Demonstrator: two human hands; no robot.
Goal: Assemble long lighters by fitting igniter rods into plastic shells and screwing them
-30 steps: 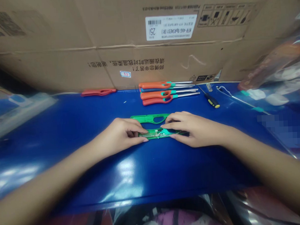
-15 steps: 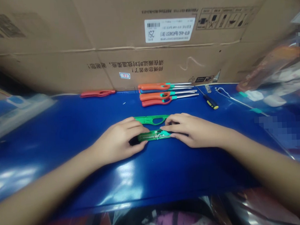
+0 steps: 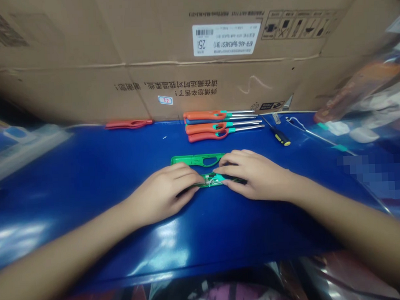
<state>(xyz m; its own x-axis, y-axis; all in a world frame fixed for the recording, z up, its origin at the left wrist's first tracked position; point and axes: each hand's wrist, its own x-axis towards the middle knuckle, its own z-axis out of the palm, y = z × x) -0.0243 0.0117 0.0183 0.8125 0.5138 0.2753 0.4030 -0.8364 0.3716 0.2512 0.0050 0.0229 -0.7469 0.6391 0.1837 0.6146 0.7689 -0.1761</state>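
Between my hands lies an opened green lighter body (image 3: 212, 180), with wires and small parts showing inside. My left hand (image 3: 168, 186) has its fingers closed on the left end of this body, covering it. The fingers of my right hand (image 3: 254, 174) pinch the right end, near a turquoise piece. Just behind, the other green casing half (image 3: 190, 160) rests on the table, its trigger loop beside my right fingertips. Inner details of the body are partly hidden by my fingers.
Several long-nosed lighters (image 3: 207, 128) with orange, red and blue handles lie against the cardboard box (image 3: 94, 79). A screwdriver (image 3: 280, 136) is right of them, a red casing (image 3: 129, 124) left. A metal rod (image 3: 322, 138) and plastic-wrapped items (image 3: 359, 94) sit at the right.
My left hand has shifted right along the lighter body, and its fingers now cover more of the left end. The rear casing half shows more of its left end.
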